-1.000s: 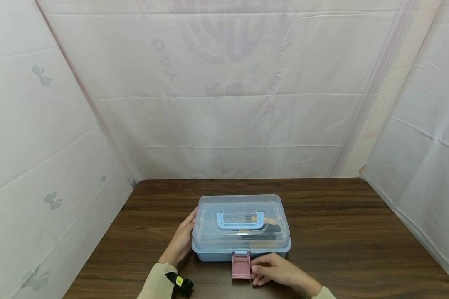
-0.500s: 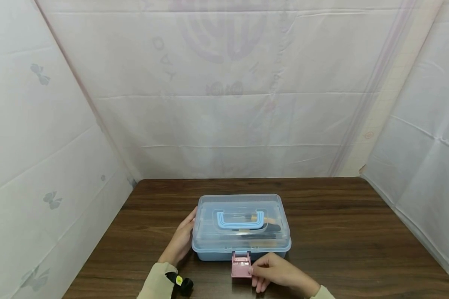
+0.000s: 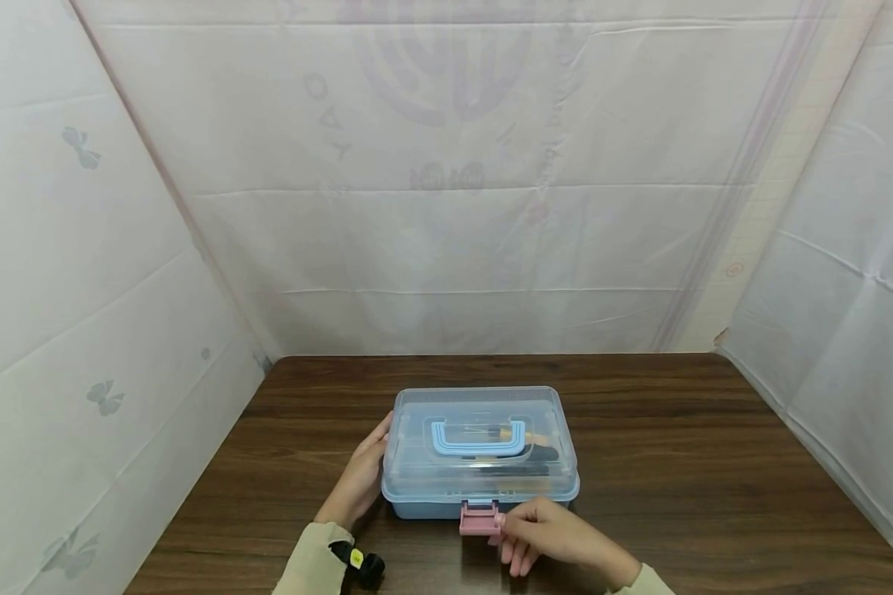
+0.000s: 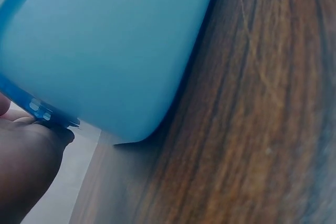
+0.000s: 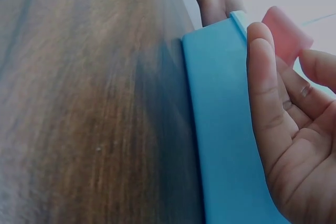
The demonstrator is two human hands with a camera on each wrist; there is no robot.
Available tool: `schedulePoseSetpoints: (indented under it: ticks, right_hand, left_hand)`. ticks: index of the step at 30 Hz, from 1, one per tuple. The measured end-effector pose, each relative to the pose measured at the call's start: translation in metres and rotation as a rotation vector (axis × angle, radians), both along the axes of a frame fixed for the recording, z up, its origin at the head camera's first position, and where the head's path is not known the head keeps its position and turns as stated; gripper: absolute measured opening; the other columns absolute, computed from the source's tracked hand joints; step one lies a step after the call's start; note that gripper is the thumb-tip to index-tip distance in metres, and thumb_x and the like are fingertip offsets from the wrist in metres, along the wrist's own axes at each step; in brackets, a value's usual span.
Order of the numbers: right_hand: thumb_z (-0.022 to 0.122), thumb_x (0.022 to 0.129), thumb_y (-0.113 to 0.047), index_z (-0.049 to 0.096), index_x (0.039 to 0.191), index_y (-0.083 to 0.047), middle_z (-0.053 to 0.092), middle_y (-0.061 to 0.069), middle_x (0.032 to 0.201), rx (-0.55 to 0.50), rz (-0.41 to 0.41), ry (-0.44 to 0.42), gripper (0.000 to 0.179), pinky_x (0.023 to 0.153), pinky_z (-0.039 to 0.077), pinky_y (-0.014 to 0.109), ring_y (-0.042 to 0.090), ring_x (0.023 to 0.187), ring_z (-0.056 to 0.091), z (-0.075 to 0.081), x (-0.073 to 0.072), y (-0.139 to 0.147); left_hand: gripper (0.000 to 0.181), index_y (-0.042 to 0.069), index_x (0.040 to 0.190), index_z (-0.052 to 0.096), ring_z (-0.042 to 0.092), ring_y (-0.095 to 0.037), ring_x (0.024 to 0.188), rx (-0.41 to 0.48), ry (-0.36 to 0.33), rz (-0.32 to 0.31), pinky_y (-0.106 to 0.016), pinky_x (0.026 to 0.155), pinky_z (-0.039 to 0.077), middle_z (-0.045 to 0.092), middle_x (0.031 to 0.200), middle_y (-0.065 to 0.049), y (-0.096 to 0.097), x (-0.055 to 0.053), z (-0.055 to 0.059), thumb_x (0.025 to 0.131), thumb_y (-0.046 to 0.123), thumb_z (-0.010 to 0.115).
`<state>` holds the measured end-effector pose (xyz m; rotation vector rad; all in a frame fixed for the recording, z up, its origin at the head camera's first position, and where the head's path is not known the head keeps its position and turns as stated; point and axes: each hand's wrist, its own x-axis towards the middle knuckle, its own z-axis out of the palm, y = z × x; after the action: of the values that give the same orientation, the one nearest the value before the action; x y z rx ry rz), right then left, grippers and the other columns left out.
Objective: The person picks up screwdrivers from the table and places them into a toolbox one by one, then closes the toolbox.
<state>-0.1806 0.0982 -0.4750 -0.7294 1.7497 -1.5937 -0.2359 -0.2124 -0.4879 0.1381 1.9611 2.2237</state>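
Note:
A storage box [image 3: 417, 487] with a blue base and a clear lid stands on the wooden table in the head view. Its lid, with a blue handle [image 3: 479, 450], is down, and several blurred items show through it. My left hand [image 3: 360, 483] rests along the box's left side; its fingers touch the rim in the left wrist view. At the front, my right hand [image 3: 546, 533] pinches the right edge of the pink latch [image 3: 479, 520] between thumb and index finger. That latch sticks outward from the box, and the other fingers hang below it.
Dark wooden table [image 3: 685, 463] surface extends around the box. White patterned sheets [image 3: 432, 248] hang behind and on both sides of the table. A black strap with a small camera [image 3: 370, 570] sits on my left wrist.
My right thumb and fingers have moved onto the latch's edge, and the latch has swung upward from hanging lower. The box and my left hand have stayed in place.

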Motion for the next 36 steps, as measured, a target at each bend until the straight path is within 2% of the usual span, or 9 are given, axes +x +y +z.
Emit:
schedulePoseSetpoints:
  ticks: [2, 7, 9, 14, 20, 29, 36]
  right_hand:
    - [0.045, 0.102, -0.025, 0.064, 0.101, 0.018, 0.067, 0.003, 0.077, 0.004, -0.006, 0.012, 0.047, 0.058, 0.059, 0.032, 0.005, 0.062, 0.064, 0.001, -0.001, 0.000]
    - [0.042, 0.103, -0.029, 0.063, 0.102, 0.019, 0.067, 0.003, 0.075, -0.006, -0.023, 0.025, 0.052, 0.056, 0.058, 0.027, 0.005, 0.060, 0.065, 0.004, -0.002, -0.002]
    - [0.042, 0.103, -0.029, 0.062, 0.104, 0.019, 0.068, 0.003, 0.075, -0.022, -0.027, 0.013, 0.052, 0.054, 0.055, 0.019, 0.005, 0.059, 0.065, 0.005, -0.001, -0.002]
    - [0.039, 0.104, -0.031, 0.059, 0.110, 0.020, 0.069, 0.004, 0.076, -0.054, -0.030, -0.025, 0.055, 0.054, 0.054, 0.019, 0.004, 0.059, 0.065, 0.006, -0.002, -0.002]
    - [0.037, 0.104, -0.034, 0.058, 0.112, 0.020, 0.069, 0.005, 0.076, -0.035, -0.076, -0.015, 0.059, 0.054, 0.055, 0.020, 0.005, 0.058, 0.065, 0.009, -0.002, -0.003]
    - [0.040, 0.103, -0.036, 0.063, 0.104, 0.017, 0.068, 0.007, 0.071, 0.029, -0.155, 0.038, 0.057, 0.051, 0.054, 0.021, 0.006, 0.055, 0.063, 0.014, -0.002, -0.008]
    - [0.042, 0.101, -0.039, 0.067, 0.093, 0.012, 0.068, 0.013, 0.067, 0.072, -0.235, 0.089, 0.058, 0.048, 0.055, 0.029, 0.009, 0.050, 0.062, 0.020, 0.002, -0.013]
  left_hand:
    - [0.057, 0.008, 0.155, 0.010, 0.001, -0.029, 0.150, 0.000, -0.001, -0.001, -0.051, 0.119, 0.006, 0.008, 0.163, -0.010, 0.000, 0.000, 0.001, 0.105, 0.021, 0.032]
    - [0.057, 0.008, 0.155, 0.009, 0.000, -0.030, 0.150, -0.006, -0.006, -0.002, -0.051, 0.119, 0.006, 0.007, 0.163, -0.010, 0.000, 0.001, 0.002, 0.105, 0.022, 0.032]
    - [0.057, 0.008, 0.155, 0.010, 0.000, -0.029, 0.150, -0.010, -0.009, -0.003, -0.051, 0.119, 0.006, 0.008, 0.163, -0.010, 0.001, 0.001, 0.003, 0.105, 0.023, 0.031]
    - [0.056, 0.008, 0.155, 0.010, 0.000, -0.029, 0.150, -0.008, -0.008, -0.005, -0.051, 0.119, 0.005, 0.007, 0.163, -0.010, 0.000, 0.002, 0.004, 0.105, 0.022, 0.031]
    - [0.058, 0.008, 0.155, 0.009, -0.001, -0.030, 0.150, -0.002, 0.000, -0.006, -0.051, 0.119, 0.005, 0.007, 0.163, -0.010, 0.000, 0.002, 0.003, 0.105, 0.023, 0.033]
    - [0.059, 0.008, 0.155, 0.009, -0.002, -0.030, 0.150, 0.003, 0.004, -0.008, -0.052, 0.119, 0.004, 0.006, 0.163, -0.011, 0.000, 0.002, 0.001, 0.104, 0.024, 0.034]
    - [0.058, 0.010, 0.155, 0.009, -0.001, -0.030, 0.150, -0.019, 0.003, -0.013, -0.053, 0.119, 0.005, 0.006, 0.163, -0.010, 0.000, 0.003, 0.000, 0.105, 0.027, 0.033]
